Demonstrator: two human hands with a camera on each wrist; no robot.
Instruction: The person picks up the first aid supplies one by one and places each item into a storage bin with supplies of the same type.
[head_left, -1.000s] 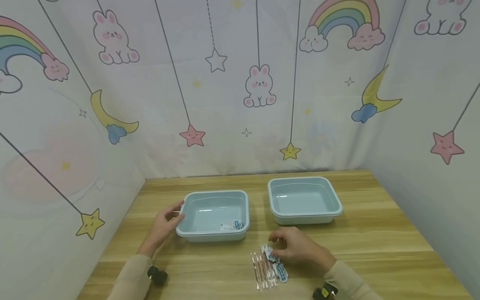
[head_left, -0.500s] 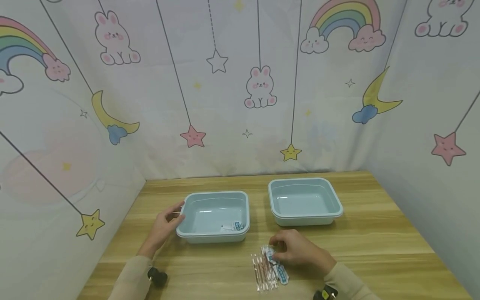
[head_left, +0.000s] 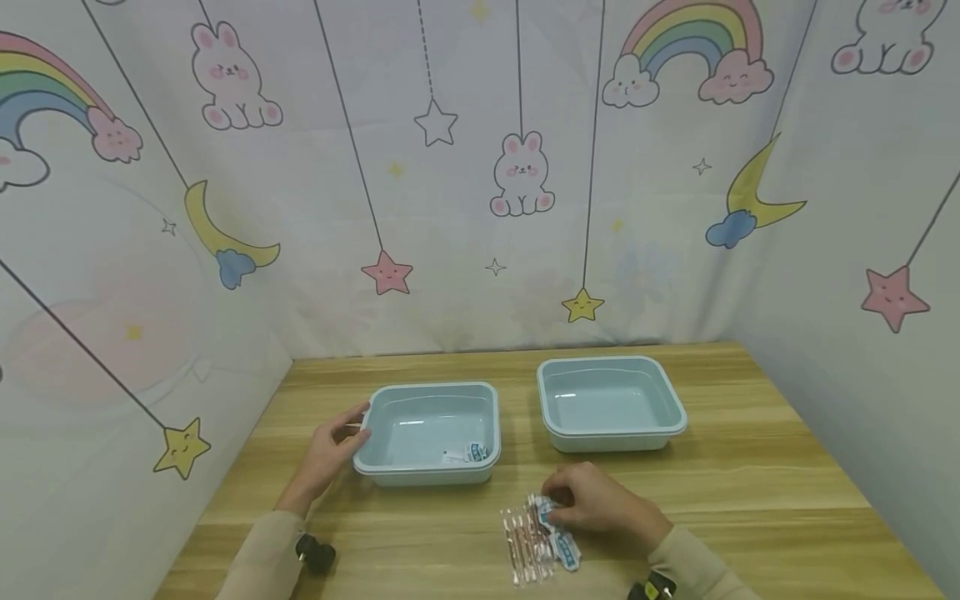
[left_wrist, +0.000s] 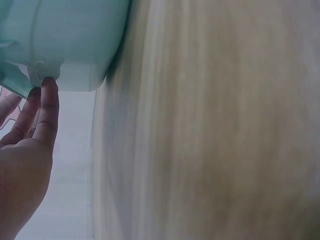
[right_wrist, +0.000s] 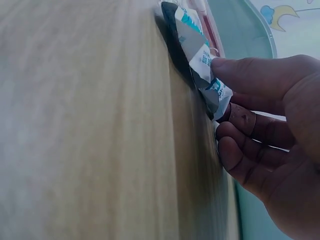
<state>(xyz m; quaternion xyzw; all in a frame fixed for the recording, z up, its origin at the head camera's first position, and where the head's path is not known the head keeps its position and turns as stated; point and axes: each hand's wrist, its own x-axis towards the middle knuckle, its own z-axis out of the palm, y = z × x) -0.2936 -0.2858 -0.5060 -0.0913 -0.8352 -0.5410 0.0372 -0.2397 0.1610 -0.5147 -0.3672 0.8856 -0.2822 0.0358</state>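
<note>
A white-and-blue packet (head_left: 544, 507) is lying on the right side of a small pile, and the right hand (head_left: 596, 500) is pinching it: in the right wrist view the thumb is pressing on the printed side while a finger is passing behind, and the other fingers are curling below. Whether the packet is touching the table (head_left: 420, 533) there, the pictures are leaving unclear. A second packet (head_left: 567, 551) is lying just nearer, on the pile's right edge. To the left of both, clear-wrapped sticks (head_left: 527, 546) are lying side by side, running from near to far, with brownish shafts showing through.

Farther off and to the left, the light blue left tray (head_left: 408, 437) is standing on the table. In its near right corner a blue-and-white wrapper (head_left: 476, 452) is lying, with a paler piece (head_left: 453, 457), too small to make out, just to its left. The left hand (head_left: 327, 452) is resting at this tray's left side; in the left wrist view its fingers are stretching nearly straight, their tips touching the outer wall.

The right tray (head_left: 611, 404), of the same colour, is standing on the far right, apart from the left one. Beyond the table a white cloth (head_left: 450, 200) is hanging, showing rabbits, rainbows, moons and stars
</note>
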